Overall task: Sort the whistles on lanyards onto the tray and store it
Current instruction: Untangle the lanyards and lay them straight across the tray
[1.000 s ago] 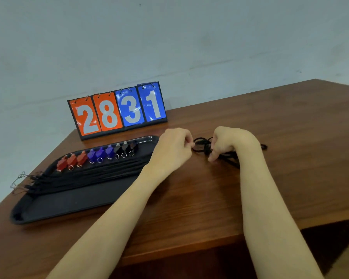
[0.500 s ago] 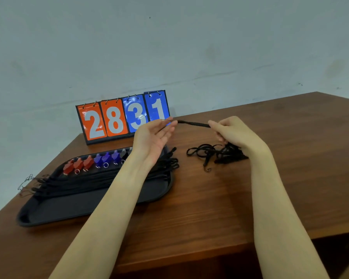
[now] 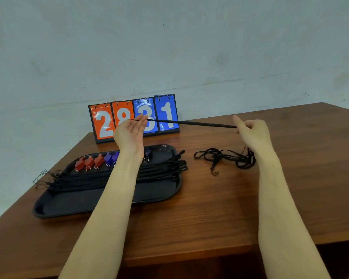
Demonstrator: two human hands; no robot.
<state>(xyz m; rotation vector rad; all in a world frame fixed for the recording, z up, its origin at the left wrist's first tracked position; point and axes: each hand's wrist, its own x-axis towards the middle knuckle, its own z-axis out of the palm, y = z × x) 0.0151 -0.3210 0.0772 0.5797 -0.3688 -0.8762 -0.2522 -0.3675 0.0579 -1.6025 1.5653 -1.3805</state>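
The left hand and the right hand each pinch one end of a black lanyard, holding it taut to straighten it for the tray at 7 o'clock.

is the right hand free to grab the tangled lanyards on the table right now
Probably not yet: the right hand pinches the stretched lanyard above the table, though the tangled lanyards lie uncovered just below its wrist.
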